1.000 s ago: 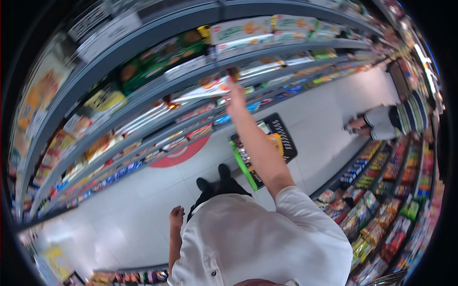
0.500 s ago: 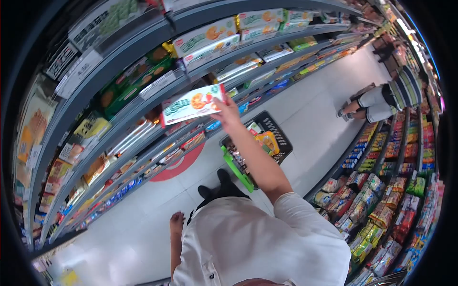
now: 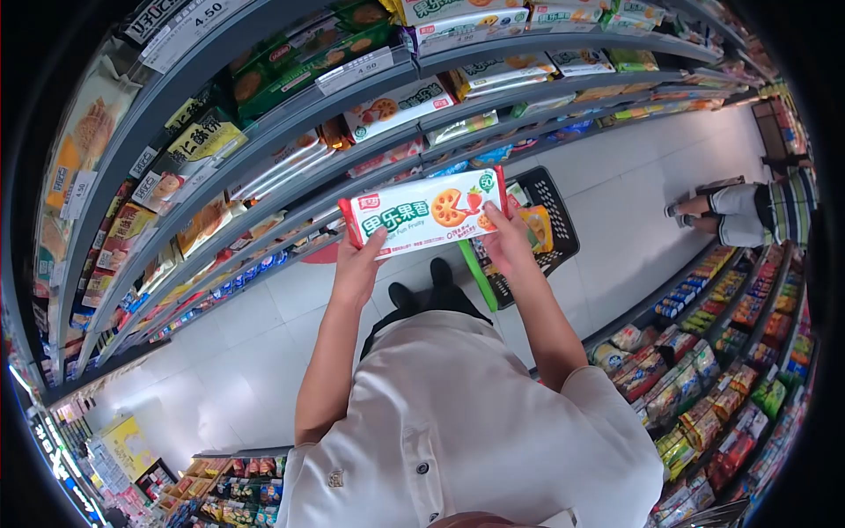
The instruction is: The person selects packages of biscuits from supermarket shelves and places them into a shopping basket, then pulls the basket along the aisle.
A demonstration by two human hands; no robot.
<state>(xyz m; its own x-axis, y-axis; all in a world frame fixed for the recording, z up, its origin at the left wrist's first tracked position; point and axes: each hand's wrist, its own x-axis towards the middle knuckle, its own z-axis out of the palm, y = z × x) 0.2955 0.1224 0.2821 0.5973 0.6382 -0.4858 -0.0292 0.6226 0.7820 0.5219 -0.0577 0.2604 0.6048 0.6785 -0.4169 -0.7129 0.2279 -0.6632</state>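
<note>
A white biscuit packet (image 3: pixel 429 209) with red ends, green lettering and pictures of round biscuits and strawberries is held level in front of me, printed face up. My left hand (image 3: pixel 358 264) grips its left end, thumb on the front. At the other end my right hand (image 3: pixel 508 236) is closed on the packet, thumb also over the front. Both hands' remaining fingers are mostly hidden behind it. A similar white and red packet (image 3: pixel 396 107) lies on the shelf just beyond.
Shelves of packaged biscuits (image 3: pixel 290 75) with price tags curve along the far side. A black shopping basket (image 3: pixel 561 224) with a green handle (image 3: pixel 478 275) stands on the floor by my feet. Snack racks (image 3: pixel 704 387) line the right. Another person (image 3: pixel 748 211) is in the aisle.
My left hand has come up from my side and taken the packet's left end. The packet has moved away from the shelf toward my body, with my right hand still on it.
</note>
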